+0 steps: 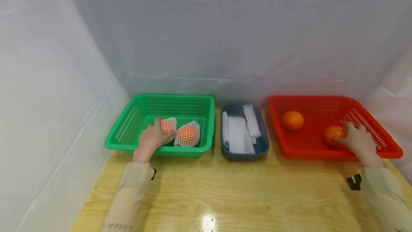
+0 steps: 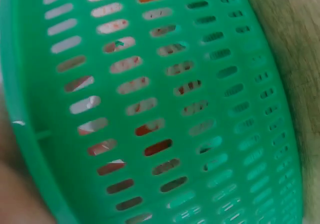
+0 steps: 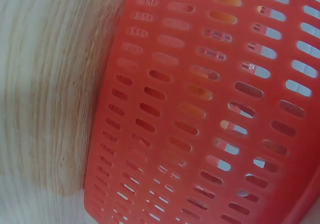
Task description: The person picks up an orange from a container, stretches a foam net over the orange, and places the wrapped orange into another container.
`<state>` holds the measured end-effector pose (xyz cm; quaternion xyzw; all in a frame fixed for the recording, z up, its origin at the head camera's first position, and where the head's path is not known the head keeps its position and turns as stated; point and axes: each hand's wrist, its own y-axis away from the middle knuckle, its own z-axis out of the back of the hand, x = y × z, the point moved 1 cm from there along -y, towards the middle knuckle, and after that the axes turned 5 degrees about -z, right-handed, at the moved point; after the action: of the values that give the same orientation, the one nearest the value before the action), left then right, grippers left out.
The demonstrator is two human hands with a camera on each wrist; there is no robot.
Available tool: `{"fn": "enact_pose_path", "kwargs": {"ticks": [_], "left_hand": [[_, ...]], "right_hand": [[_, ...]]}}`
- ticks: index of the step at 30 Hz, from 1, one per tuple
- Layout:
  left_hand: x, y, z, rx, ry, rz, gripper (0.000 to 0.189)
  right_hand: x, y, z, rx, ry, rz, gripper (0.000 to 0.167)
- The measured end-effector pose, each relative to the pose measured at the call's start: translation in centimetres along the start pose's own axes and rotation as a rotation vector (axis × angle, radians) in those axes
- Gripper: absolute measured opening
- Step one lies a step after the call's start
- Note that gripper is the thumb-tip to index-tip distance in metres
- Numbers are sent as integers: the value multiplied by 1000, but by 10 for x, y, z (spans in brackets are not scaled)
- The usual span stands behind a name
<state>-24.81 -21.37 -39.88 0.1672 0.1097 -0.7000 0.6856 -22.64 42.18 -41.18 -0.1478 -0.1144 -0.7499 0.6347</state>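
Observation:
In the head view my left hand (image 1: 152, 138) reaches over the front rim of a green basket (image 1: 206, 149). Its thumb and fingers hold a net-wrapped orange (image 1: 166, 126). A second wrapped orange (image 1: 187, 135) lies just to the right, apart from the fingers. On the other side, my right hand (image 1: 360, 141) dips into a red basket (image 1: 309, 152) and grips a bare orange (image 1: 334, 134), thumb in front and fingers behind. Another bare orange (image 1: 293, 120) sits at that basket's left. Both wrist views mostly show slotted basket walls, which hide the grips.
Between the baskets stands a dark blue-grey bin (image 1: 245, 156) holding several white foam net sleeves (image 1: 236, 134). All three containers stand on a wooden table (image 1: 225, 189), with a white sheet (image 1: 199, 38) hanging behind and at the sides.

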Motion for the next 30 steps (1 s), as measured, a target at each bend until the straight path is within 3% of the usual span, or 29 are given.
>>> {"fn": "enact_pose_path", "kwargs": {"ticks": [5,8,17,23,25,30], "left_hand": [[3,0,0,88,-49,15,93],[3,-1,-1,102,-49,7,91],[4,1,-3,0,22,-18,79],[5,1,-3,-57,19,-36,72],[6,1,-3,-85,25,-38,70],[7,0,-4,-170,45,-63,64]], "right_hand": [[0,-1,2,95,29,-20,85],[-1,-2,4,139,40,-37,87],[-2,-6,2,158,16,-48,89],[-2,-9,1,181,13,-24,94],[-2,-9,0,163,23,4,92],[-3,-7,-2,26,27,50,80]]}}
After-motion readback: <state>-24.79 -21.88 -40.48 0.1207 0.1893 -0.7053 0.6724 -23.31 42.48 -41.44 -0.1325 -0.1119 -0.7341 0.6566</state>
